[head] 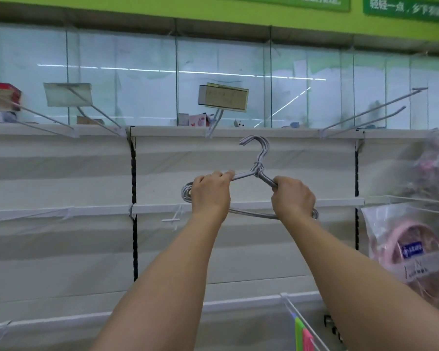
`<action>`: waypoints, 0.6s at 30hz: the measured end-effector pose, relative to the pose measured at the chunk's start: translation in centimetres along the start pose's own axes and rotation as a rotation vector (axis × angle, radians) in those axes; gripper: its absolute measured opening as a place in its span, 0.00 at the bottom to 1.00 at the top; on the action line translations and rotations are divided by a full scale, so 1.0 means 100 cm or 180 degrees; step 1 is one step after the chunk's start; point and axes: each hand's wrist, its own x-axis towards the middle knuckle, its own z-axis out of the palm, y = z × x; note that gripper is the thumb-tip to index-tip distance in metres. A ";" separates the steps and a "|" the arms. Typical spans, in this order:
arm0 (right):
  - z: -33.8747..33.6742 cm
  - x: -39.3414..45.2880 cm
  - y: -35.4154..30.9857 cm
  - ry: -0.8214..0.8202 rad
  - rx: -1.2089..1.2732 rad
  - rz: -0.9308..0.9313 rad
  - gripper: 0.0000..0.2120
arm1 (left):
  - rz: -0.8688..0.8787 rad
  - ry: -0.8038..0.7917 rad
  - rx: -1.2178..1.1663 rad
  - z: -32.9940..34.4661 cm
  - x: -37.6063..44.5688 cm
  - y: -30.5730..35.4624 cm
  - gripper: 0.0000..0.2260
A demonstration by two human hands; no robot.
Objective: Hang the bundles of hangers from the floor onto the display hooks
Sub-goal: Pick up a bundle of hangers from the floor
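Before a white display wall, both hands raise a hanger bundle [257, 171]. Left grip [211, 192] and right grip [293, 198] each clench one shoulder, below a display hook [214, 122].

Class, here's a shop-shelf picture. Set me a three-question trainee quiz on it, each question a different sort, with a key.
1. True or false: the hanger bundle already hangs on a hook.
2. Which hand grips the bundle? A) left hand only B) right hand only C) both
3. Fill in: the hook just above the bundle carries a price ____.

Key: 1 false; 2 C; 3 tag.
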 end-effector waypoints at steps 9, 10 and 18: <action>0.013 0.057 -0.025 -0.0022 0.0112 -0.0326 0.11 | -0.0342 0.0219 0.0064 0.014 0.044 -0.016 0.23; 0.013 0.062 -0.028 0.0002 0.0103 -0.0351 0.11 | -0.0404 0.0288 -0.0112 0.016 0.048 -0.017 0.22; 0.030 0.088 -0.042 0.0142 0.0322 -0.0367 0.10 | -0.0823 0.0738 -0.1991 0.012 0.089 -0.009 0.29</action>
